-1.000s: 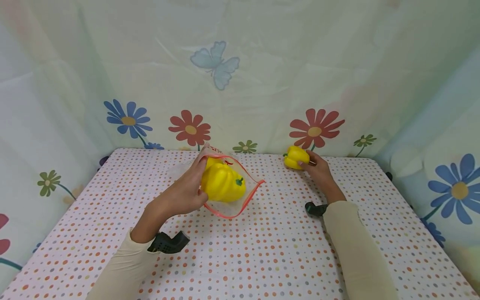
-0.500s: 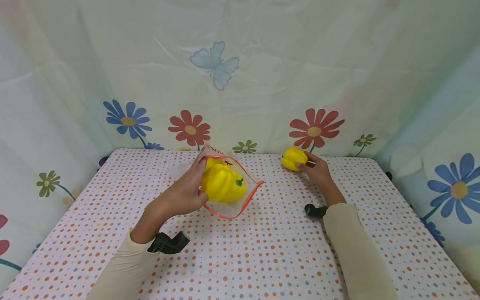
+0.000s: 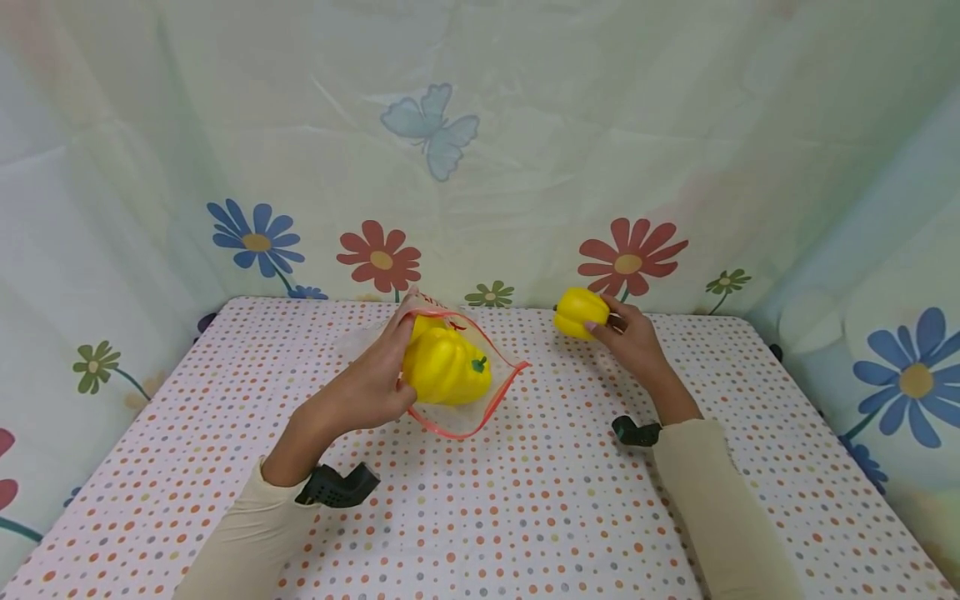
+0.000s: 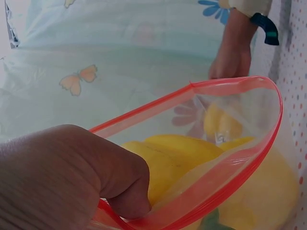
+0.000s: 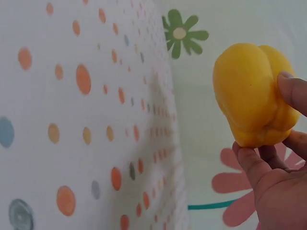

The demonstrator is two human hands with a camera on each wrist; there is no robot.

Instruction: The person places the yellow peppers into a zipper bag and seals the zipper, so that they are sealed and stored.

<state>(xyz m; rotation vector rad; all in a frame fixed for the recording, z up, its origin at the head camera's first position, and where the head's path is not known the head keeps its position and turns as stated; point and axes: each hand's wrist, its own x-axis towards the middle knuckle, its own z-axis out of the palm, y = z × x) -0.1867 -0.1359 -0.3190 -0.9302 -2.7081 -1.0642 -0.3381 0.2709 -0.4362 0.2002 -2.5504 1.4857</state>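
One printed backdrop point(image 3: 540, 133) hangs behind one dotted counter point(image 3: 495, 517). One clear, red-rimmed bag point(image 4: 235, 85) sits left of centre toward the counter's back edge, mouth gaping; judged thin and limp, best taken by the rim.

Two hands are noted. The left hand point(image 3: 375, 385) grips the bag at its rim. The right hand point(image 3: 634, 342) pinches a pepper between thumb and fingers.

Peppers, all yellow: at least two. The bagged pepper point(image 3: 444, 367) is the larger; behind it a yellow shape point(image 3: 422, 323) shows, too hidden for me to confirm as another. The held pepper point(image 3: 580, 313) is clear of the counter, right of centre near the back edge. I judge both light, firm and slightly slippery, best gripped across the lobed body, not by the stem.
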